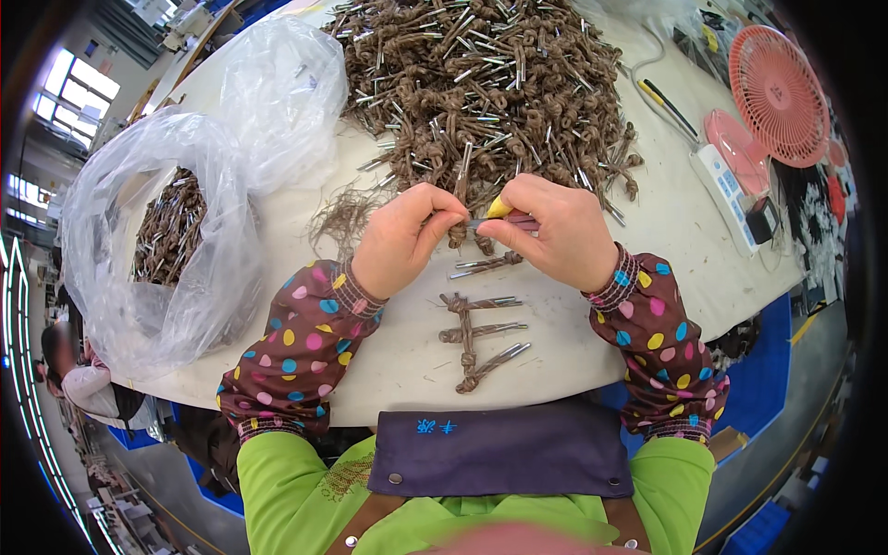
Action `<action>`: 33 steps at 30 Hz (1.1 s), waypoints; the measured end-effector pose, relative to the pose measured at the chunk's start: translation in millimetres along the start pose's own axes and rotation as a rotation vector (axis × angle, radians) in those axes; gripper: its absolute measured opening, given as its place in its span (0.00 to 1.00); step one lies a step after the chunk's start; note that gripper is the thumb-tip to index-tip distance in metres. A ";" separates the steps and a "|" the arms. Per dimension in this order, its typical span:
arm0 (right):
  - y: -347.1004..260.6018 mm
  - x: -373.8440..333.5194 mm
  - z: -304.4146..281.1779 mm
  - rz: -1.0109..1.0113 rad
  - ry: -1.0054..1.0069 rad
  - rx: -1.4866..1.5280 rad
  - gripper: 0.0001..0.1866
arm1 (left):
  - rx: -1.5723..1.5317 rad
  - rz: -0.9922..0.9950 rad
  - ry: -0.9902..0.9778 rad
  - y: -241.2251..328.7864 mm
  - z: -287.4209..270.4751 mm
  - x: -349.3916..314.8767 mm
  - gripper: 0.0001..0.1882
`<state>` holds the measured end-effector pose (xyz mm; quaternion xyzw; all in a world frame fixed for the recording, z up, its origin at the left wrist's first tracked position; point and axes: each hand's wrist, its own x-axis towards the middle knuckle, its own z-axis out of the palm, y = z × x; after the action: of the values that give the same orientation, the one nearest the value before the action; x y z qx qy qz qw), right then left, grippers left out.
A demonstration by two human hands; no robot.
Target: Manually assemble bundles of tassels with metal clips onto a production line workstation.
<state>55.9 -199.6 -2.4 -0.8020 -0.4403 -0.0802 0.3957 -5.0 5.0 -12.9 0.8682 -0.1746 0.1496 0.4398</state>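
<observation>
Above the table, my left hand (410, 236) is closed in a pinch at the end of a brown knotted cord (458, 236). My right hand (560, 231) grips a slim tool (523, 223) with a greyish tip that meets the cord at my left fingertips; its exact kind is hard to make out. Something yellow (499, 206) shows at the right fingertips. Just below the hands lies a knotted cord with metal tips (486, 265). Nearer to me, several more brown cords (465, 342) with silvery metal tips lie apart from the pile.
A large heap of brown metal-tipped cords (481, 83) covers the far table (398, 370). Loose brown fibres (347, 217) lie left of my hands. Clear plastic bags (102, 268) stand at left, one holding cords (171, 227). Rightward are a pink fan (777, 92), power strip (721, 194) and yellow-black cutter (668, 106).
</observation>
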 end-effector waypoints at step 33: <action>3.4 2.5 -8.5 0.063 -0.089 0.105 0.12 | -0.087 -0.035 -0.079 -2.3 0.2 -3.2 0.02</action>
<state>61.9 -205.0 2.6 -0.7964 -0.4355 -0.0088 0.4194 -6.8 6.6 -15.9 0.8563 -0.1831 0.0999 0.4724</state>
